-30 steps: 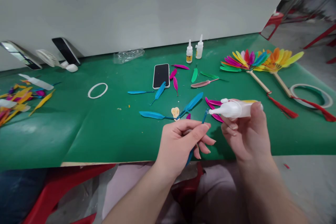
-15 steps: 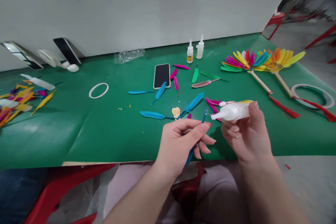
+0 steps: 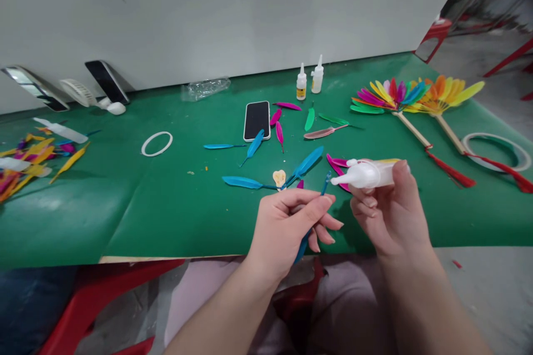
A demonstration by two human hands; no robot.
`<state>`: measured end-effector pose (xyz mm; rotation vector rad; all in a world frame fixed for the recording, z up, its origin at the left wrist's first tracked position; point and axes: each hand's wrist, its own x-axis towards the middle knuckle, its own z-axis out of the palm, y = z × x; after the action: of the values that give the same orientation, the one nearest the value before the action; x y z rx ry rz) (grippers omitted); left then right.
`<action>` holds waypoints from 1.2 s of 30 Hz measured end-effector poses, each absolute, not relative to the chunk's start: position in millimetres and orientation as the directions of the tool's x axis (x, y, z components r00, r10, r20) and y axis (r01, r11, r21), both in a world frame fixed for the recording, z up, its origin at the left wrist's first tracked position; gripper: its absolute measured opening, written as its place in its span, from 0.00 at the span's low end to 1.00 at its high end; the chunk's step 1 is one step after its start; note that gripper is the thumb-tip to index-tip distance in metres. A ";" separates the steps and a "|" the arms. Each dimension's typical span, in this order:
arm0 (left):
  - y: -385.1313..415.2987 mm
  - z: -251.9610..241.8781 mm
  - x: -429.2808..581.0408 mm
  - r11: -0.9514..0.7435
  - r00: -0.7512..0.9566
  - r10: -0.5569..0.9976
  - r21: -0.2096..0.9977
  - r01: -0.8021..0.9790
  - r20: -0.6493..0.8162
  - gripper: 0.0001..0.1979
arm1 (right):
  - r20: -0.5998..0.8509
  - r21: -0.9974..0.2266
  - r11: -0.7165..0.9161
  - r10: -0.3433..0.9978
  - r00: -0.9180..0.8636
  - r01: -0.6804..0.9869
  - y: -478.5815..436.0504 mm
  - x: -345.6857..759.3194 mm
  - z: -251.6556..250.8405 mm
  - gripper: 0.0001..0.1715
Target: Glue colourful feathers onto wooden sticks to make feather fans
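Observation:
Between thumb and fingers, my left hand pinches a blue feather, its quill tip pointing up and its vane hanging below the hand. My right hand grips a white glue bottle on its side, the nozzle beside the quill tip; whether they touch I cannot tell. Just beyond my left hand lies a small pale wooden piece, with a blue feather and another blue feather reaching out from it. Pink feathers are partly hidden behind the bottle.
A phone lies mid-table among loose feathers. Two upright glue bottles stand behind. At right are two feather fans with red tassels and a tape roll. A white ring and a feather pile are left.
The glue bottle's nozzle has shifted slightly left and up, closer to the quill tip. My left hand and the feather have hardly moved.

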<state>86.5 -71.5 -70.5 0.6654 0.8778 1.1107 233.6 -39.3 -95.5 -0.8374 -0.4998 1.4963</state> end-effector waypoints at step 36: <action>-73.5 -72.3 72.0 0.434 0.316 0.879 0.874 -0.218 -0.357 0.14 | -0.226 -0.547 -0.060 0.971 0.079 -0.835 -32.2 243.5 -89.9 0.22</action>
<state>72.0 -73.5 -72.3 0.8219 0.9810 0.8411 243.5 -32.2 -89.9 -0.6482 -0.2645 1.5032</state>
